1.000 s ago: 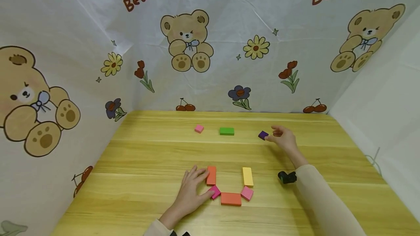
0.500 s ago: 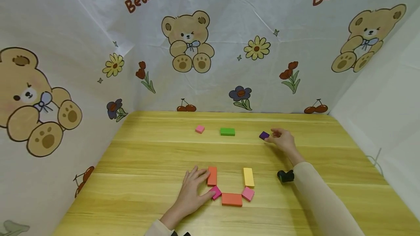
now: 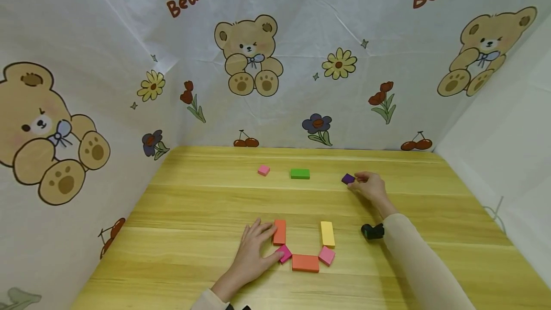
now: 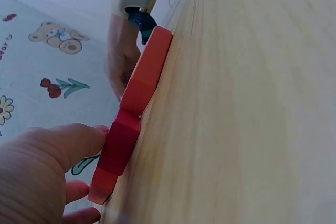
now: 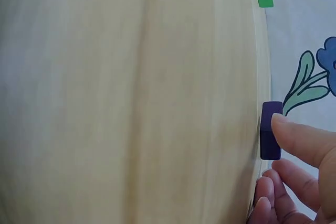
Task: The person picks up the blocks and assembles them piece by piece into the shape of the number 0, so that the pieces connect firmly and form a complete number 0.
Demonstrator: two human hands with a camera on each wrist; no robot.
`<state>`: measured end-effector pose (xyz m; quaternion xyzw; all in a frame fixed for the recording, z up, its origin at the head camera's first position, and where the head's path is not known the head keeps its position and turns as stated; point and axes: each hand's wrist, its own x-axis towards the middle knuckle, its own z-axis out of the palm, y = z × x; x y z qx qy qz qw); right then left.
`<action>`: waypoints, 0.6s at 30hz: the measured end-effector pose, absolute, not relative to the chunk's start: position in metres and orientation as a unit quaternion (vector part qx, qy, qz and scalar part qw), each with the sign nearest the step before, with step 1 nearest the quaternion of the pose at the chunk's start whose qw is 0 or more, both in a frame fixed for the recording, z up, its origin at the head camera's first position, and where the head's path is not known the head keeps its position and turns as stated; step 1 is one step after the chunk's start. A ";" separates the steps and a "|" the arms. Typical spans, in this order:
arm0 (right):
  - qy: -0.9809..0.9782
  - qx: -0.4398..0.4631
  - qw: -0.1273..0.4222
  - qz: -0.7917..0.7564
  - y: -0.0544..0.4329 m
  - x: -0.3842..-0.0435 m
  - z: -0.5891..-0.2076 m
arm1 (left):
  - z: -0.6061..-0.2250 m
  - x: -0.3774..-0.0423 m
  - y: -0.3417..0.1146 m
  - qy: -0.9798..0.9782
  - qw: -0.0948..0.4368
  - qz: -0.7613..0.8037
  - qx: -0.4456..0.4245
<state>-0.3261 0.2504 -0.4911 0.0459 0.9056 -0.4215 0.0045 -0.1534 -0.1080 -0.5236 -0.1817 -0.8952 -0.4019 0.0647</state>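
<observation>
My left hand [image 3: 254,257] rests on the table with fingers spread. Its thumb touches a magenta square block [image 3: 284,254] and its fingertips lie at an upright-running orange rectangular block [image 3: 280,232]. Another orange block [image 3: 305,263], a pink square block [image 3: 327,255] and a yellow block [image 3: 327,234] continue from these in a U shape. At the far right my right hand [image 3: 371,188] pinches a purple block [image 3: 348,179] at its right corner. In the right wrist view the thumb presses the purple block [image 5: 271,132], with the forefinger close below it.
Farther back on the wooden table [image 3: 206,200] lie a green rectangular block [image 3: 300,174] and a small pink block [image 3: 264,170]. A white cloth [image 3: 172,61] printed with bears and flowers stands along the back and left edges. A black wrist camera [image 3: 372,231] sits by the right sleeve.
My right thumb and forefinger have come closer around the purple block, and the right forearm has shifted slightly left. My left hand stays at the same blocks. The head view has shifted slightly.
</observation>
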 end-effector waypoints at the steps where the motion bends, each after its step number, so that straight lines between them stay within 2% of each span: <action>1: 0.909 0.041 0.000 -0.416 0.251 -0.326 -0.492 | -0.524 -0.153 -0.108 -0.895 0.064 -0.402 -0.182; 18: 0.913 0.044 -0.028 -0.404 0.252 -0.323 -0.496 | -0.524 -0.154 -0.107 -0.893 0.072 -0.402 -0.187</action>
